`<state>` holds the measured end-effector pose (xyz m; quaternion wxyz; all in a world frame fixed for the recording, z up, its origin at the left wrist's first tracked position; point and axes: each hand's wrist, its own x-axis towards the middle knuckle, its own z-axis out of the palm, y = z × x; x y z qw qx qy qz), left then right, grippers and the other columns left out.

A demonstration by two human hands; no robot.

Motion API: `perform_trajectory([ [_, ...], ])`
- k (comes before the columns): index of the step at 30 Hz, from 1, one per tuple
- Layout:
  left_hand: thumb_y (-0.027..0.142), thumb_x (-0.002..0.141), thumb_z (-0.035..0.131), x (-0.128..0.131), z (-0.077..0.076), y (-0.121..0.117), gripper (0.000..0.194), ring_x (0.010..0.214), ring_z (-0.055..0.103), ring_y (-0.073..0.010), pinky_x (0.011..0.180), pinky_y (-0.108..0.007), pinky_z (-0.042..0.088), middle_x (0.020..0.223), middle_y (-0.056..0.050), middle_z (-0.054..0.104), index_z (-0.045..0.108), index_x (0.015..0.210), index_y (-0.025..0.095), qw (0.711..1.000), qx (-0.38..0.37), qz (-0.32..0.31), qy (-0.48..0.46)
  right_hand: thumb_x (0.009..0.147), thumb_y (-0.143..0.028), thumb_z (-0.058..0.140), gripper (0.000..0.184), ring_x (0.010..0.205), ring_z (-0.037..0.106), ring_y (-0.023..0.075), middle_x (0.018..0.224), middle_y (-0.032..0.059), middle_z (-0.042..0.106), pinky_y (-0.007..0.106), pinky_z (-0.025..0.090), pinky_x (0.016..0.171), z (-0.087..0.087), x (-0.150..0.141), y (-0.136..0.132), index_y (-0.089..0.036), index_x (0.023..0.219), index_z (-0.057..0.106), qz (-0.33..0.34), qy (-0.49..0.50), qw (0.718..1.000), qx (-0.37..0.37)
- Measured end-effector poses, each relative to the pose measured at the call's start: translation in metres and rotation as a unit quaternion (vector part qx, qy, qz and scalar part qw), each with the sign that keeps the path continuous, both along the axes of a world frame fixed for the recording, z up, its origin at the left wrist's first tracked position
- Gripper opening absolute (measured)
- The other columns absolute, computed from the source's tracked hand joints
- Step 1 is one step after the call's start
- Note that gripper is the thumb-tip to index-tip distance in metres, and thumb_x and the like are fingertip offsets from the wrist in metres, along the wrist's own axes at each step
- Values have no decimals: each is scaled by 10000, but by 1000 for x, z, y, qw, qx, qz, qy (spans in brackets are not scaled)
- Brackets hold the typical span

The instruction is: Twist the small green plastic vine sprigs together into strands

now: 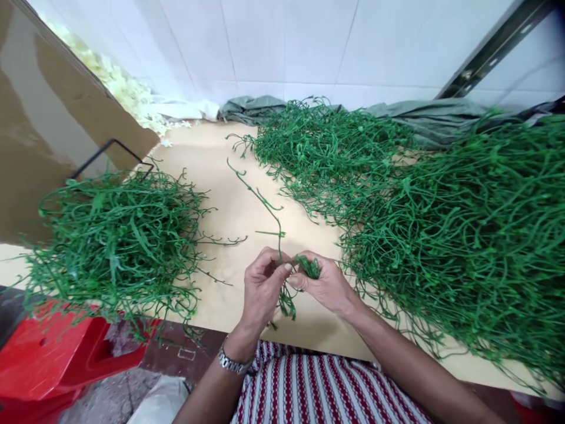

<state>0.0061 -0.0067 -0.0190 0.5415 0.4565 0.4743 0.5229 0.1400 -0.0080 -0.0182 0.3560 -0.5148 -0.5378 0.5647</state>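
Note:
My left hand (265,284), with a metal watch on its wrist, pinches a thin green artificial stem (268,207) near the front of the table. The stem runs away from me across the tabletop, with small curled side shoots. Close beside it, my right hand (325,282) is closed on a small bunch of green sprigs (309,267). The fingertips of both hands nearly meet, and what lies exactly between them is partly hidden. More green sprig ends (286,303) hang below the left hand.
A heap of green stems (119,235) lies at left by a cardboard sheet (53,100). Larger piles of stems (468,235) cover the right and back (331,141). Pale yellow petals (119,88) lie by the wall. A red stool (53,353) stands below left.

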Motion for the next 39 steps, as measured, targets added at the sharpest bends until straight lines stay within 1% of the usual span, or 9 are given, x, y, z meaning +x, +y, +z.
perform_trajectory([
  [6,126,638,696,6,-4,-1,53,670,487,-93,626,-204,403,678,16,503,672,655,171,992,-25,23,-121,658,-331,673,236,571,384,79,617,-50,430,201,331,523,-2,-4,-3,-157,721,526,-12,70,997,-29],
  [11,152,627,707,2,-2,0,55,656,503,-96,618,-205,405,675,10,543,670,661,174,986,-70,-25,-152,665,-345,670,250,579,393,79,622,-43,451,205,329,541,2,1,-1,-149,691,517,5,91,995,-37],
  [14,205,683,672,-5,4,0,74,648,488,-101,590,-207,376,699,5,553,643,744,175,997,-53,-36,-48,722,-335,614,202,564,396,82,612,-38,459,202,320,522,6,6,1,-145,723,545,30,25,999,-7],
  [18,274,758,590,-15,16,2,139,592,421,-105,540,-226,316,626,7,479,588,695,151,980,21,-142,137,770,-307,572,161,556,428,93,612,-19,516,202,316,512,16,13,2,-149,737,570,94,-133,984,78],
  [23,320,791,532,-20,19,0,363,517,325,-99,497,-249,243,523,22,337,442,481,154,962,50,-220,157,734,-147,560,13,600,475,109,658,-4,557,218,322,564,28,17,3,-156,724,559,189,-235,936,184],
  [29,322,762,569,-6,8,-16,356,464,292,-82,460,-248,237,492,25,342,469,463,157,994,-27,-87,-61,757,-259,565,150,553,427,89,584,-35,479,205,334,531,25,9,6,-157,652,535,196,26,978,60],
  [32,258,761,557,1,10,-21,341,443,280,-71,441,-244,230,477,30,342,459,451,155,988,-47,-59,-134,709,-341,625,205,530,434,90,587,-26,522,207,337,501,16,4,4,-159,658,547,155,173,972,-25],
  [36,226,757,531,5,16,-23,340,431,279,-66,434,-242,237,467,29,358,445,436,155,990,-40,-37,-132,662,-419,682,286,543,465,103,595,-9,557,221,360,516,11,2,1,-158,649,567,148,202,966,-62],
  [39,243,768,516,6,16,-23,345,424,263,-68,430,-244,233,463,36,329,413,449,162,994,-40,-4,-104,702,-443,642,293,571,483,114,601,-7,549,231,372,539,14,2,2,-164,653,570,148,175,973,-22],
])
